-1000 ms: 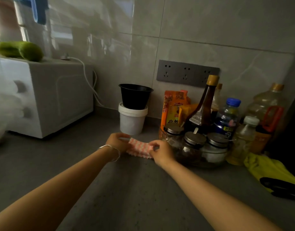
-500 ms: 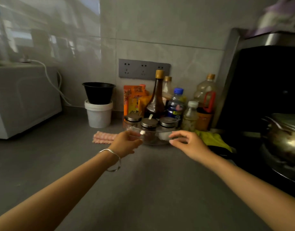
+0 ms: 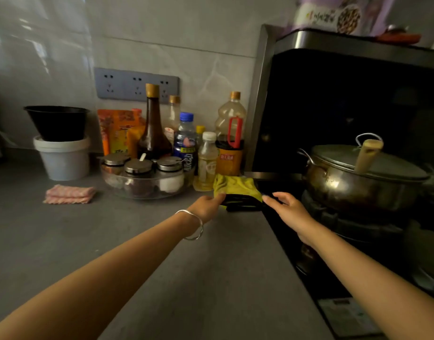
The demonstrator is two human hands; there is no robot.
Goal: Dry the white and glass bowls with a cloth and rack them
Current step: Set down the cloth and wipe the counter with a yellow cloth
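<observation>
Both arms reach from the bottom edge toward centre frame. Left hand, silver bangle on the wrist, is seen from the back; its fingertips meet the near-left edge of a crumpled yellow cloth; cannot tell whether they pinch it or only touch. Right hand has its fingers straight and slightly spread, the tips at the cloth's right corner, over a black object lying against the cloth's front; its kind is unclear. Yellow cloth sits on the grey counter, at the hob's edge. Folded pink-checked cloth lies flat on the counter at centre left, well apart from both hands, just beside a round glass tray of lidded jars. Behind it, a white tub with a black plastic bowl set in its mouth. Right of frame: a lidded steel pot on the hob.
</observation>
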